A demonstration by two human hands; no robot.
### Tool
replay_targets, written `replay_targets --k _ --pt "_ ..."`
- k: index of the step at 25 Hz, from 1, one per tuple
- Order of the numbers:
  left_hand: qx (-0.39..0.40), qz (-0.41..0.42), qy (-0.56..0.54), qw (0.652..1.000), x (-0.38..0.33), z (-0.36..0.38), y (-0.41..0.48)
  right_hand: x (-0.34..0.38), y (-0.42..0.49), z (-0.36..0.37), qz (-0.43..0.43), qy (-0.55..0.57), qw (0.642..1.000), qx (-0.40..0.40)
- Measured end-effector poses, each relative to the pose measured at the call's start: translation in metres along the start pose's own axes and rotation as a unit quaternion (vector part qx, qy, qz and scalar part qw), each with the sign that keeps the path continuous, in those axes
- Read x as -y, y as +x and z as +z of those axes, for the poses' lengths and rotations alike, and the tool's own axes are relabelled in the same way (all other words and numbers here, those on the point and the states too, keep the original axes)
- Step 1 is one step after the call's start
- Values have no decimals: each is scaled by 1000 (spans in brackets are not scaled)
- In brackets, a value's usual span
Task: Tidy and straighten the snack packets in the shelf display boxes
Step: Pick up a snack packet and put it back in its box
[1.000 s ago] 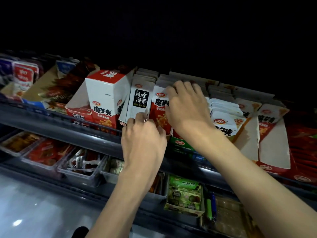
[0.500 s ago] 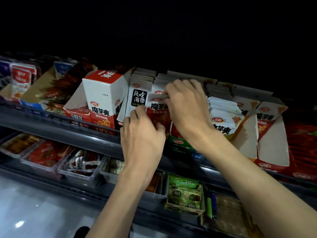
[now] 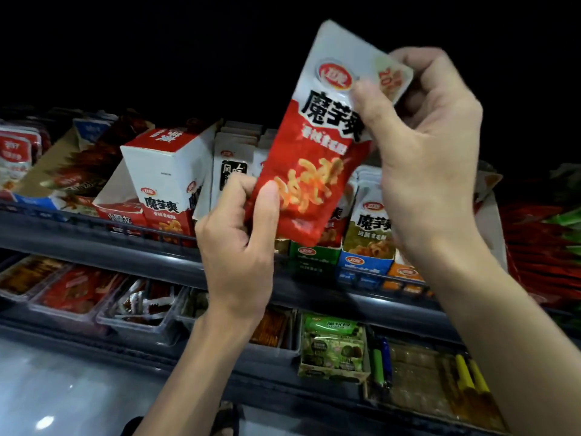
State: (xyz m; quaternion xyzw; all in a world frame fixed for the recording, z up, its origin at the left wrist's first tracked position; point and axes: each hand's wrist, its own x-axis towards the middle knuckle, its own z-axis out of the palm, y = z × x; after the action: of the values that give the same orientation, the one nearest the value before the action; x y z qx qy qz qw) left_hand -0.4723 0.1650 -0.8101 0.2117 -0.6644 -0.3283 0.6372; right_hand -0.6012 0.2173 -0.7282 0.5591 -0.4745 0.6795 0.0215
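Observation:
A red and white snack packet point(image 3: 314, 152) is lifted up in front of the shelf, tilted to the right. My left hand point(image 3: 239, 234) pinches its lower left corner between thumb and fingers. My right hand point(image 3: 424, 146) pinches its upper right corner. Behind and below it stand rows of white packets in display boxes: a black-label row point(image 3: 231, 165) and a row with a blue-fronted box point(image 3: 364, 262). A green-fronted box point(image 3: 314, 256) sits just under the lifted packet.
A tall red and white carton point(image 3: 166, 180) stands left of the rows. Red packets point(image 3: 540, 247) fill the right end of the shelf. The grey shelf rail point(image 3: 94, 243) runs across; below it are clear tubs point(image 3: 78, 294) of snacks and a green box point(image 3: 333, 347).
Both hands were down among the packet rows; now they have pulled one red and white packet out and raised it above the shelf.

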Motion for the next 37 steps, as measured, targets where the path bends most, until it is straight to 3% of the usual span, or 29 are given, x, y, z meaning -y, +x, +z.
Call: replay_targets --k 3,6,19,30,37 --pt "72 55 3 996 -3 7 -12 -9 -16 -24 155 78 985 -21" --pt "108 45 -8 993 -2 20 -21 -16 -24 -41 238 88 967 -28" --pt "147 24 -87 985 -9 67 -39 -5 -20 -76 215 97 971 -36" --pt "156 26 -89 983 -8 68 -40 -5 -21 -82 232 75 969 -31" --pt "197 37 -21 979 -7 77 -42 -3 -15 -115 273 -57 959 46"
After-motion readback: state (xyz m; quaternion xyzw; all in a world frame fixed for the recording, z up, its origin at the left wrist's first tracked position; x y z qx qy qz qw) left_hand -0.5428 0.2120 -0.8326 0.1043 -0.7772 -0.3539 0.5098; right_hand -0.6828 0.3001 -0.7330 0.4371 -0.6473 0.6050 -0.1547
